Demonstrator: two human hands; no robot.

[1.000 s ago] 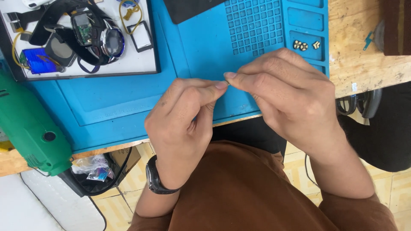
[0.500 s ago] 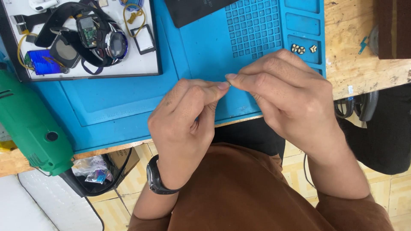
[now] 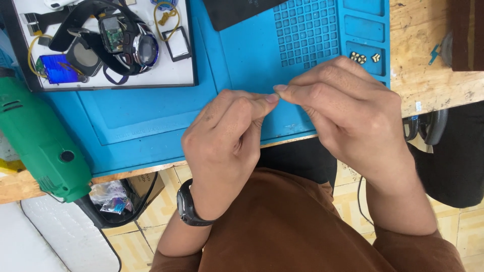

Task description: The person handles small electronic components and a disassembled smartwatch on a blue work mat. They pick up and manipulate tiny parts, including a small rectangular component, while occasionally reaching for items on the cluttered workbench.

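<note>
Almost nothing has shifted since the earlier frames: both my hands hold the same pose over the near edge of the blue silicone work mat, only the view has drifted a touch.

My left hand is curled nearly shut, thumb and forefinger pressed together at the tips. My right hand meets it there, its fingers pinched the same way, so the fingertips of both touch. Whatever sits between them is too small to see; I cannot tell what it is, only that both pinches close on the same spot, just above the mat.

I judge this a fine fingertip step, working on or handing over some tiny part. Any next move calls for a steady pinch and staying low over the mat, since a dropped piece could fall to the floor.

Three small brass parts lie in a mat compartment beyond my right hand. A white tray with opened watches and straps sits at the far left, and a green power tool lies beside the mat.
</note>
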